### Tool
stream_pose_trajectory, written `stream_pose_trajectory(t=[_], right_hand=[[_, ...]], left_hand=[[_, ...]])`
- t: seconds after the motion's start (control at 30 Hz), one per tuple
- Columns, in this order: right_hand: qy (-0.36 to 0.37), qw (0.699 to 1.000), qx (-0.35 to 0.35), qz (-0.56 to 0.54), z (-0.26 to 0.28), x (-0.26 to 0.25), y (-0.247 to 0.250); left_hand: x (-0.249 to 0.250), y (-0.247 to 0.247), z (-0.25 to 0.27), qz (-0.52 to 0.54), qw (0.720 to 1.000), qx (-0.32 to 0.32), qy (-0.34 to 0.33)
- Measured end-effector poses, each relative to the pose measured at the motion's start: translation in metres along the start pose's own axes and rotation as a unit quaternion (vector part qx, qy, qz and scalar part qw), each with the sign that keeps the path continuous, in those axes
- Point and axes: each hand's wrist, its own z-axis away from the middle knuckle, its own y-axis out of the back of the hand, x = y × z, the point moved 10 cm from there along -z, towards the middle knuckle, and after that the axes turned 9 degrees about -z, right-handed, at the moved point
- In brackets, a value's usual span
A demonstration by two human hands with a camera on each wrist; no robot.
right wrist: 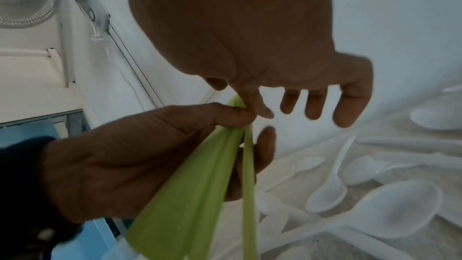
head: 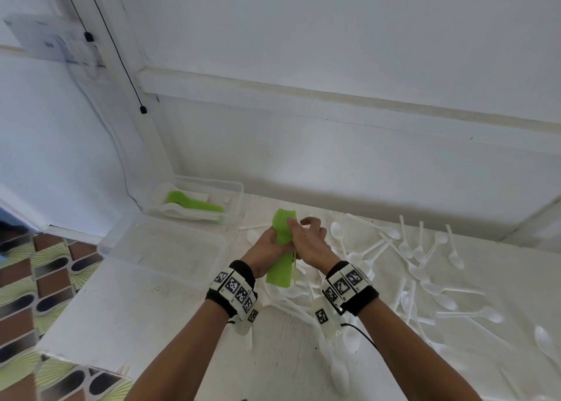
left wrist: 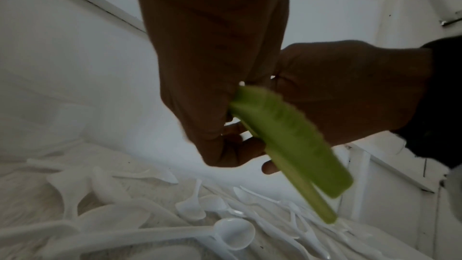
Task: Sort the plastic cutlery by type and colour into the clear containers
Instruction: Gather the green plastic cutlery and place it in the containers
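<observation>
White surface (head: 151,303), lower frame: white spoons (head: 425,279) scattered right. Centre: left hand (head: 267,245) grip wrapped round green cutlery bundle (head: 282,248); right hand (head: 306,242) pinches bundle top. Wristband markers, no readable writing. Upper left: clear containers (head: 236,194), green pieces inside.

Black wristbands (head: 243,271) with 2 sets of checkered, perhaps QR-like, tags.

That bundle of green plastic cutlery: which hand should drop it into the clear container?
Probably the left hand: it grips the green plastic cutlery bundle and is nearer the clear plastic container already holding green pieces.
</observation>
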Motion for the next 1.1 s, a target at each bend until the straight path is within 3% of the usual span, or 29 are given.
stream_pose_trajectory(t=[0.07,0.23,0.43,0.57,0.7,0.8,0.9,1.1], right_hand=[[-0.008,0.997,-0.002,-0.081,-0.004,0.003,0.006],[-0.026,0.952,-0.132,-0.274,-0.01,0.01,-0.002],[-0.003,0.899,-0.165,-0.405,-0.007,0.011,-0.014],[0.006,0.88,-0.181,-0.439,-0.004,0.005,-0.017],[-0.003,0.865,-0.145,-0.48,-0.007,0.003,-0.018],[-0.001,0.877,-0.106,-0.469,-0.009,0.003,-0.012],[-0.013,0.848,-0.078,-0.523,-0.014,0.005,-0.005],[-0.071,0.81,-0.168,-0.557,0.004,0.002,-0.025]], left_hand=[[0.0,0.0,0.003,0.015,1.0,-0.015,0.009],[0.004,-0.006,0.013,0.112,0.99,-0.074,0.033],[0.007,-0.014,0.02,0.128,0.983,-0.12,0.047],[0.004,-0.018,0.024,0.134,0.976,-0.159,0.066],[-0.002,-0.02,0.021,0.154,0.975,-0.135,0.089],[-0.01,-0.02,0.023,0.149,0.976,-0.128,0.095],[-0.018,-0.024,0.032,0.154,0.97,-0.16,0.098],[-0.008,-0.03,0.034,0.203,0.96,-0.172,0.092]])
